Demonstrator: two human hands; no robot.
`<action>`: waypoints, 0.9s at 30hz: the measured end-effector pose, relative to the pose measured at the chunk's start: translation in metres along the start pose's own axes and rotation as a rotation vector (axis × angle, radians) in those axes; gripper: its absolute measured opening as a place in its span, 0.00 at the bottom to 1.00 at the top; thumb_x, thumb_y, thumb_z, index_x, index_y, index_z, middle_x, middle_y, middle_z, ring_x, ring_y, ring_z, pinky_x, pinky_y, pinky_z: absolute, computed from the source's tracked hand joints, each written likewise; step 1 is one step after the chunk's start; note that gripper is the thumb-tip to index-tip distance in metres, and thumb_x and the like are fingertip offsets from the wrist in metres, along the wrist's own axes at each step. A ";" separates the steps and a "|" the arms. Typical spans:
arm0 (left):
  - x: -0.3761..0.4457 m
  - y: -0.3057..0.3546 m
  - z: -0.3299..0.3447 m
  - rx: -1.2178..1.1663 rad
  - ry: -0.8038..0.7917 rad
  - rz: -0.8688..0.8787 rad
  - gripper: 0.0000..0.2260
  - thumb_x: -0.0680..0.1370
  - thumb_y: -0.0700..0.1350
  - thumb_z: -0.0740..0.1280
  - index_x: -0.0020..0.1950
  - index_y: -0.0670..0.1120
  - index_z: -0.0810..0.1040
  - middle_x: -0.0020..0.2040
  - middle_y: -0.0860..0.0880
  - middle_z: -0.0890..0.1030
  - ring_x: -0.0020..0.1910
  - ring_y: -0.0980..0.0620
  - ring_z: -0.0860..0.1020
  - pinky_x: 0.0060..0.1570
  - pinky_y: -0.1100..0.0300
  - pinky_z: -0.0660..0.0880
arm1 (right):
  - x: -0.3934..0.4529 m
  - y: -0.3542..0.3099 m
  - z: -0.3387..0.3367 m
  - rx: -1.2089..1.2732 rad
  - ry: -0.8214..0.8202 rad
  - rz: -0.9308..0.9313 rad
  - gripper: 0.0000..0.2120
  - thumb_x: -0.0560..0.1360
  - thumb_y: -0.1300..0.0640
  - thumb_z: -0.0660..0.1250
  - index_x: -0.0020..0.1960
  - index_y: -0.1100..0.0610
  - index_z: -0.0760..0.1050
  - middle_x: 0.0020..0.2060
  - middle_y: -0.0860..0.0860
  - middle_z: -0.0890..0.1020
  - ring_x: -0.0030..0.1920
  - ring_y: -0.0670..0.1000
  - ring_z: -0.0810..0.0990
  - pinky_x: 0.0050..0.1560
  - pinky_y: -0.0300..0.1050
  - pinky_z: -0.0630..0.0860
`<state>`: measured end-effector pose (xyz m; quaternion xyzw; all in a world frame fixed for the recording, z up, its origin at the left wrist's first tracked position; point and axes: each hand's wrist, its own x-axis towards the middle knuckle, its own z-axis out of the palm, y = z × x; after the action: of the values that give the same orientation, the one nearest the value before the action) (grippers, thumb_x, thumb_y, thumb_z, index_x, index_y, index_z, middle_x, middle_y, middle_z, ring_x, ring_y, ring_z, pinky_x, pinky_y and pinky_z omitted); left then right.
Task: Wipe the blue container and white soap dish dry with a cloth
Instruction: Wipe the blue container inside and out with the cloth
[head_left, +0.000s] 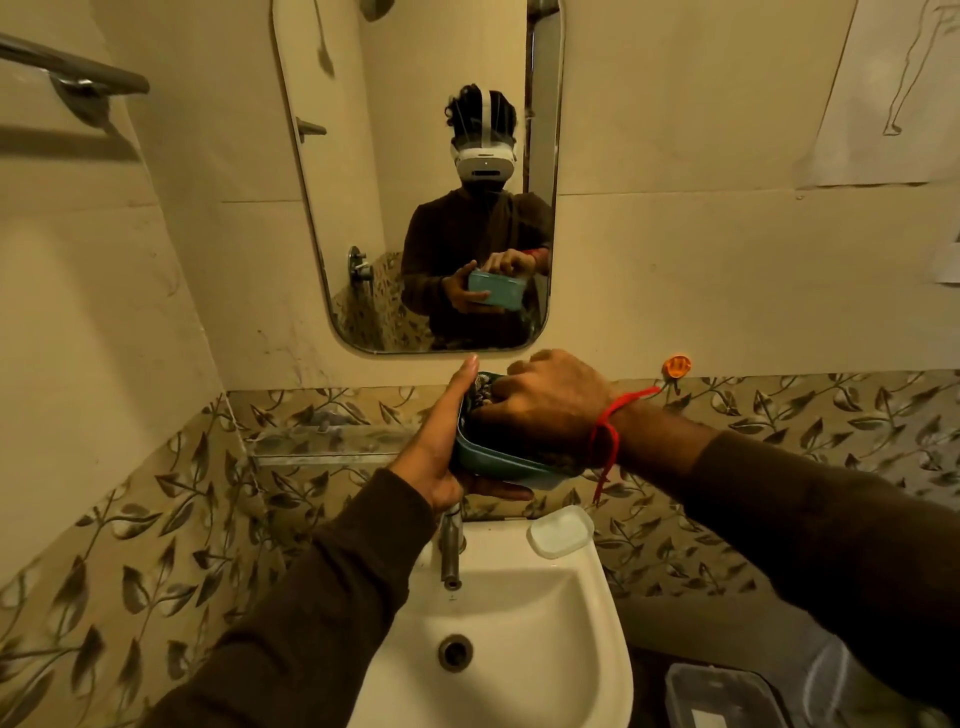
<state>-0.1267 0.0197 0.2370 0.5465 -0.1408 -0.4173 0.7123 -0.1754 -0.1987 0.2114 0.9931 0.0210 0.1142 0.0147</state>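
The blue container (498, 462) was held in the air above the tap (451, 545), in front of the lower edge of the mirror (415, 182). It was gripped from its left side and from underneath by the left hand (441, 447), whose fingers were extended along the container's wall and curled beneath its base. The right hand (540, 405) was pressed down into the open top, its fingers closed on a dark patterned cloth (480, 395) that was bunched inside against the far rim. A red thread (608, 436) was tied around the right wrist.

The white soap dish (561, 531) was set on the back right corner of the sink (519, 623), just beside the tap and close to the sink's rear edge, apart from both hands. The basin below the container was left open, with the drain (455, 651) uncovered. A towel rail (72, 67) was fixed high on the left wall, well apart from the arms. A clear plastic bin (727, 696) was seen low to the right of the sink.
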 end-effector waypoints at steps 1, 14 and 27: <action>-0.001 0.003 0.000 0.016 -0.005 -0.001 0.32 0.72 0.72 0.64 0.66 0.51 0.78 0.54 0.38 0.86 0.51 0.33 0.84 0.55 0.28 0.76 | -0.001 0.002 0.004 0.059 0.076 0.077 0.06 0.76 0.55 0.67 0.40 0.50 0.79 0.33 0.43 0.80 0.36 0.45 0.84 0.28 0.33 0.74; 0.008 0.019 -0.010 0.144 0.022 0.054 0.24 0.74 0.67 0.66 0.61 0.51 0.80 0.50 0.42 0.87 0.48 0.37 0.86 0.47 0.34 0.81 | 0.000 -0.095 -0.085 -0.518 0.208 0.009 0.17 0.78 0.43 0.56 0.55 0.52 0.76 0.27 0.48 0.67 0.28 0.51 0.68 0.31 0.43 0.65; 0.015 -0.002 0.006 0.153 0.142 0.311 0.17 0.76 0.60 0.70 0.58 0.50 0.79 0.56 0.39 0.84 0.51 0.34 0.84 0.43 0.27 0.79 | -0.009 -0.086 -0.088 -0.283 -0.288 0.310 0.21 0.71 0.40 0.67 0.59 0.51 0.74 0.34 0.48 0.77 0.32 0.48 0.76 0.31 0.43 0.73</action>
<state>-0.1222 0.0041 0.2337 0.5991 -0.2042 -0.2505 0.7326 -0.2078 -0.1110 0.2921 0.9785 -0.1501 -0.0257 0.1389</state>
